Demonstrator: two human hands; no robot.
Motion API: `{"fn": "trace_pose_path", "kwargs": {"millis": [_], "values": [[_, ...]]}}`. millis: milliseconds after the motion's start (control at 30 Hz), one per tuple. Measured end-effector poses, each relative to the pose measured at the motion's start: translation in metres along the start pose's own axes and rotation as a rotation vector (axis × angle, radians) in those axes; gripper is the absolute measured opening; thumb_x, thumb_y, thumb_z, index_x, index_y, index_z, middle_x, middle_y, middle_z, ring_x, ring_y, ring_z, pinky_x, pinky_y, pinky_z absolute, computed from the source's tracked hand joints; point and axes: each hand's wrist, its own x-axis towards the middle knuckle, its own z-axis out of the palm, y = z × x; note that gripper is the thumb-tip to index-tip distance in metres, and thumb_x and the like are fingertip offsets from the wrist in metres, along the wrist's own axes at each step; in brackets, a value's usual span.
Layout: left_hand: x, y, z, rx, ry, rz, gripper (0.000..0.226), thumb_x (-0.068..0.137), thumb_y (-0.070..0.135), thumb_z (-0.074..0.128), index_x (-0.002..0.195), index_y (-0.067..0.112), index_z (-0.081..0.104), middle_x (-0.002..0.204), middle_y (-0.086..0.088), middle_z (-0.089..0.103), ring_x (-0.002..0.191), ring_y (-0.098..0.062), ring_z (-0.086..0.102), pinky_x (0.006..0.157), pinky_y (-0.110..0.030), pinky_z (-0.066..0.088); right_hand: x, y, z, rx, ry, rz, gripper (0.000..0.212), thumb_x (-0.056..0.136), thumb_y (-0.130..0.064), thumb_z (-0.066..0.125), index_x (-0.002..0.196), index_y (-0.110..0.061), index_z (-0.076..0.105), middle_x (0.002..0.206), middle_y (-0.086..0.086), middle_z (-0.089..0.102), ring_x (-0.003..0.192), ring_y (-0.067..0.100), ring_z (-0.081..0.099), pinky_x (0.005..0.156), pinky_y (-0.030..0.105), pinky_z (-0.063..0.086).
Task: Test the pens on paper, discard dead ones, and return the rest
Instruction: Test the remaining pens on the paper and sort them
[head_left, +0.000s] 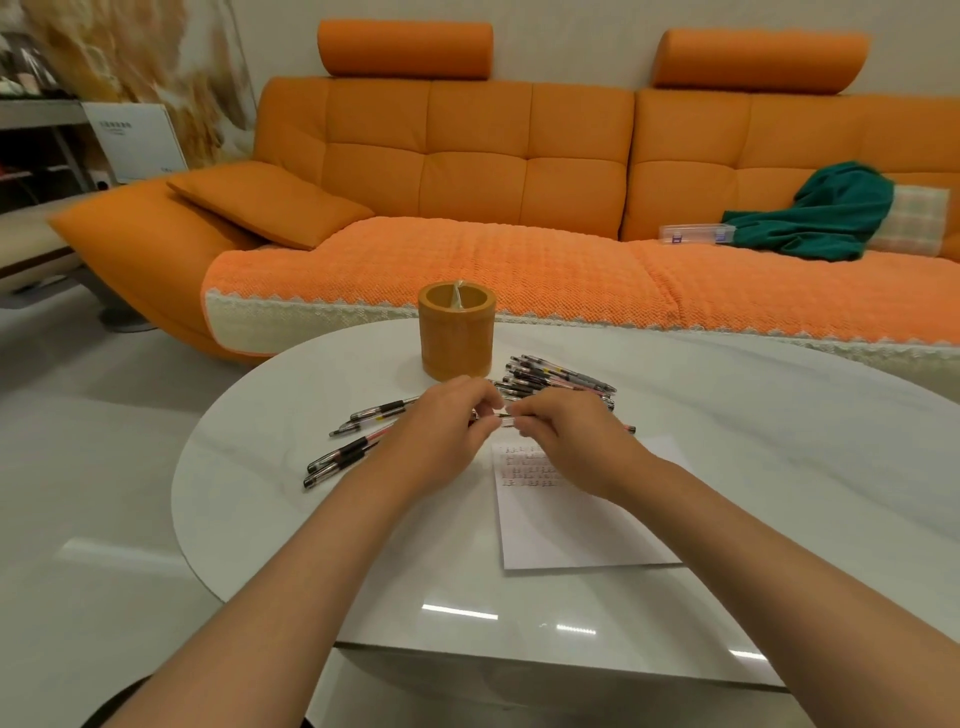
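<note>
Both hands meet over the white table (727, 415), pinching one pen (503, 419) between them; only a short clear stretch of it shows between the fingertips. My left hand (447, 441) holds one end, my right hand (566, 441) the other. Below lies a white sheet of paper (571, 525) with rows of scribbled test marks near its top. A pile of several pens (556, 379) lies behind my right hand. Several more pens (348, 447) lie spread to the left. An orange-brown cylindrical pen holder (457, 332) stands upright behind the hands.
An orange sofa (519, 171) runs along the far side of the table, with a green cloth (826, 213) and a clear plastic case (696, 234) on its right seat. Pale floor lies left of the table.
</note>
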Motion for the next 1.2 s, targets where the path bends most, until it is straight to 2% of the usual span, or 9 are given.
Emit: {"fn": "trace_pose_path", "kwargs": {"millis": [167, 367, 467, 667, 767, 900, 1000, 1100, 1200], "values": [[0.002, -0.002, -0.001, 0.192, -0.129, -0.115, 0.021, 0.1, 0.034, 0.056, 0.119, 0.028, 0.063, 0.113, 0.009, 0.065, 0.093, -0.009, 0.058, 0.074, -0.024, 0.045, -0.017, 0.027, -0.016, -0.008, 0.037, 0.097, 0.022, 0.102, -0.019, 0.05, 0.113, -0.017, 0.07, 0.102, -0.006, 0.066, 0.094, 0.012, 0.059, 0.08, 0.025, 0.043], [0.01, 0.005, 0.009, 0.172, -0.15, -0.103, 0.02, 0.1, 0.029, 0.056, 0.114, 0.026, 0.07, 0.109, 0.008, 0.069, 0.092, -0.009, 0.057, 0.08, -0.03, 0.051, -0.026, 0.047, -0.021, -0.108, 0.099, 0.099, 0.022, 0.1, -0.016, 0.05, 0.111, -0.016, 0.07, 0.111, -0.001, 0.068, 0.104, 0.017, 0.057, 0.088, 0.029, 0.045], [0.012, 0.007, 0.017, 0.161, -0.137, -0.086, 0.024, 0.098, 0.033, 0.059, 0.119, 0.03, 0.07, 0.112, 0.012, 0.069, 0.091, -0.005, 0.054, 0.083, -0.03, 0.051, -0.026, 0.048, -0.019, -0.155, 0.109, 0.053, 0.025, 0.098, -0.016, 0.049, 0.115, -0.02, 0.067, 0.115, -0.004, 0.068, 0.107, 0.018, 0.058, 0.096, 0.037, 0.045], [0.018, 0.02, 0.03, -0.096, -0.1, -0.019, 0.019, 0.092, 0.028, 0.07, 0.11, 0.034, 0.072, 0.082, 0.021, 0.062, 0.078, -0.005, 0.059, 0.067, -0.019, 0.044, -0.029, 0.038, -0.015, -0.209, -0.006, -0.076, 0.032, 0.105, -0.036, 0.038, 0.126, -0.025, 0.06, 0.105, -0.007, 0.058, 0.095, 0.016, 0.057, 0.075, 0.035, 0.045], [0.019, 0.021, 0.032, -0.18, -0.098, -0.032, 0.015, 0.09, 0.031, 0.072, 0.104, 0.037, 0.069, 0.078, 0.016, 0.064, 0.074, -0.003, 0.06, 0.06, -0.013, 0.046, -0.025, 0.043, -0.018, -0.22, 0.006, -0.067, 0.026, 0.104, -0.038, 0.044, 0.116, -0.025, 0.062, 0.096, -0.012, 0.049, 0.085, 0.011, 0.05, 0.069, 0.031, 0.04], [0.023, 0.026, 0.032, -0.323, -0.145, -0.115, 0.01, 0.097, 0.035, 0.062, 0.096, 0.029, 0.07, 0.082, 0.013, 0.074, 0.07, -0.006, 0.067, 0.069, -0.03, 0.058, -0.026, 0.049, -0.021, -0.157, 0.006, -0.074, 0.007, 0.098, -0.03, 0.059, 0.103, -0.026, 0.055, 0.098, -0.012, 0.051, 0.082, 0.011, 0.05, 0.066, 0.026, 0.037], [0.023, 0.027, 0.033, -0.308, -0.24, -0.174, 0.014, 0.096, 0.033, 0.064, 0.089, 0.026, 0.074, 0.078, 0.011, 0.074, 0.069, -0.012, 0.067, 0.067, -0.033, 0.059, -0.031, 0.05, -0.018, -0.17, -0.006, -0.068, 0.015, 0.096, -0.029, 0.06, 0.099, -0.031, 0.046, 0.094, -0.012, 0.059, 0.082, 0.014, 0.053, 0.061, 0.024, 0.038], [0.023, 0.029, 0.034, -0.297, -0.214, -0.147, 0.009, 0.093, 0.03, 0.069, 0.087, 0.027, 0.075, 0.072, 0.012, 0.071, 0.065, -0.002, 0.062, 0.061, -0.023, 0.05, -0.032, 0.049, -0.018, -0.165, -0.047, -0.04, 0.014, 0.098, -0.04, 0.055, 0.106, -0.029, 0.054, 0.091, -0.011, 0.061, 0.081, 0.013, 0.056, 0.065, 0.03, 0.043], [0.023, 0.031, 0.034, -0.312, -0.195, -0.121, 0.005, 0.091, 0.029, 0.071, 0.089, 0.026, 0.075, 0.068, 0.017, 0.069, 0.062, 0.003, 0.061, 0.058, -0.014, 0.045, -0.031, 0.049, -0.019, -0.16, -0.108, -0.074, 0.022, 0.103, -0.037, 0.046, 0.098, -0.022, 0.061, 0.083, -0.009, 0.056, 0.076, 0.013, 0.051, 0.067, 0.034, 0.044]]}}
